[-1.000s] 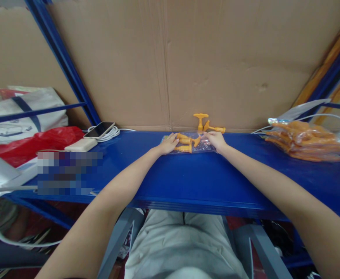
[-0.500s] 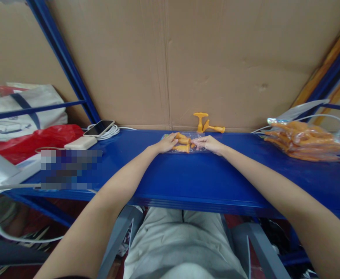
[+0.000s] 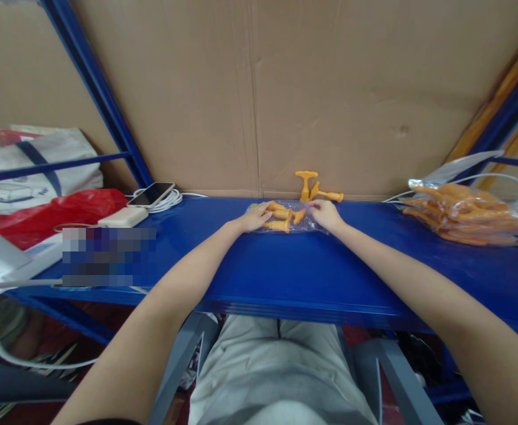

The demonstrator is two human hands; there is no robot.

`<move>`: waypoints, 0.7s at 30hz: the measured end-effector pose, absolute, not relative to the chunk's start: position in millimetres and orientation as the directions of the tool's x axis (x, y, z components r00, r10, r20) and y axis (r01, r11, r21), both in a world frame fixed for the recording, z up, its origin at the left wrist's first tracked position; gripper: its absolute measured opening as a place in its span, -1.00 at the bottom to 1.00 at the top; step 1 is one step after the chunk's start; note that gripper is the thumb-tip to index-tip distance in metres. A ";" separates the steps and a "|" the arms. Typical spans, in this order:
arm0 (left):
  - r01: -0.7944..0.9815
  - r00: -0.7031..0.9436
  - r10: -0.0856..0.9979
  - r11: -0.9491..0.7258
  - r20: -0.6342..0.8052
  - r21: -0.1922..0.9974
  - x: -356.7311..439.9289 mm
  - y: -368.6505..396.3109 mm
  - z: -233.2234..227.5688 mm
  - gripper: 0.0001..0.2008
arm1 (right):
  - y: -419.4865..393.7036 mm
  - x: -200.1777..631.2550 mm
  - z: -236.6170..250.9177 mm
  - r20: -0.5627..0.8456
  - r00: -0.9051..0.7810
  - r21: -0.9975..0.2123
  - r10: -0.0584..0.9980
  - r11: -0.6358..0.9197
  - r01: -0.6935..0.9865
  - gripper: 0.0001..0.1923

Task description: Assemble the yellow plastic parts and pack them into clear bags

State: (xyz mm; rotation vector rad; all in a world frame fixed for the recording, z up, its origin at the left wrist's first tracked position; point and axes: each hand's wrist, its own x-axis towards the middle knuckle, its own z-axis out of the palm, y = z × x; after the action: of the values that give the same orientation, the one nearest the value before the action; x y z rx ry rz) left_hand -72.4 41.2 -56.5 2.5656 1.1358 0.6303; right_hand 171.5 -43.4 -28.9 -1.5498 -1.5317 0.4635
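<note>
1. Clear bag (image 3: 308,221) of orange plastic pieces (image 3: 282,215) lies flat on your blue shelf (image 3: 285,265), by the cardboard wall.
2. Your left hand (image 3: 255,217) presses its left end, fingers flat.
3. Your right hand (image 3: 325,213) pinches its right edge (grip partly hidden).
4. Two loose orange pieces (image 3: 314,188) sit just behind.

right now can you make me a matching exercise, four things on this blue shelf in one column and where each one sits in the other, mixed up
Things:
1. small clear plastic bag of orange plastic pieces
2. smartphone on a coiled white cable
3. large clear bag of orange parts
4. upright orange T-shaped piece

Places:
A. far right of the shelf
B. against the cardboard wall, behind the hands
C. between the left hand and right hand
D. back left of the shelf

Pairs: 1-C, 2-D, 3-A, 4-B
</note>
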 end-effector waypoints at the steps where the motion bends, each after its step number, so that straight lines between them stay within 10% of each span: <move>1: 0.650 0.594 0.761 -0.645 0.262 0.402 -72.2 39.9 -55.2 -0.37 | -44.3 172.0 -28.4 0.343 0.146 -0.701 0.928 0.150 0.698 -0.73; 10: 0.657 0.599 0.763 -0.642 0.244 0.394 -70.3 33.9 -50.4 -0.38 | -59.5 177.0 -23.6 0.398 0.041 -0.210 0.916 0.048 0.976 -0.71; 16: 0.674 0.594 0.767 -0.639 0.243 0.370 -70.6 33.3 -50.1 -0.40 | -59.4 183.5 -19.3 0.336 0.137 -0.244 0.932 -0.054 0.968 -0.78; 21: 0.639 0.641 0.721 -0.692 0.263 0.337 -71.9 35.2 -50.0 -0.42 | -49.9 181.6 -23.1 0.309 -0.076 -0.251 0.948 0.159 0.955 -0.81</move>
State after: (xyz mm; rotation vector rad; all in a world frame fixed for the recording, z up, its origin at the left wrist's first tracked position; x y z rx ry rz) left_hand -71.9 35.2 -50.0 2.6484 1.1126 0.5632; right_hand 181.6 -49.9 -23.1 -1.8101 -2.0473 -0.0241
